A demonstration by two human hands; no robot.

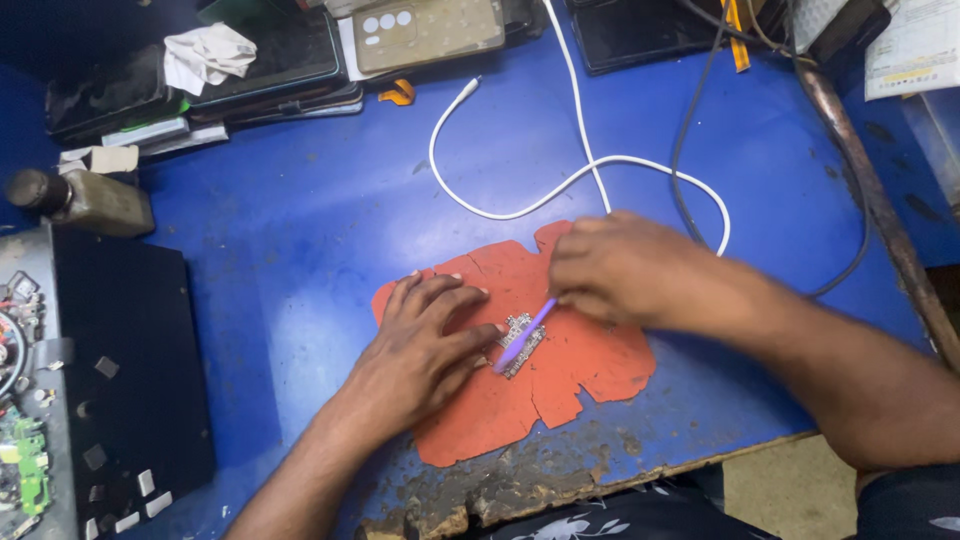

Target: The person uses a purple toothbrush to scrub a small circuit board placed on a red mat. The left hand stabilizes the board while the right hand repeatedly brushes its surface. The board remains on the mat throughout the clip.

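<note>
A small circuit board (524, 344) lies on a torn orange mat (575, 365) in the middle of a blue worktable. My left hand (425, 345) lies flat on the mat with its fingertips pressed against the board's left edge. My right hand (615, 268) is closed around a thin purple brush-like tool (527, 335), whose lower end rests on the board.
A white cable (520, 205) loops behind the mat, crossed by a dark cable (690, 190). Phones and a phone back cover (425, 32) lie at the far edge. A small bottle (85, 200) and a black block (125, 370) with parts stand left. The front table edge (520, 490) is worn.
</note>
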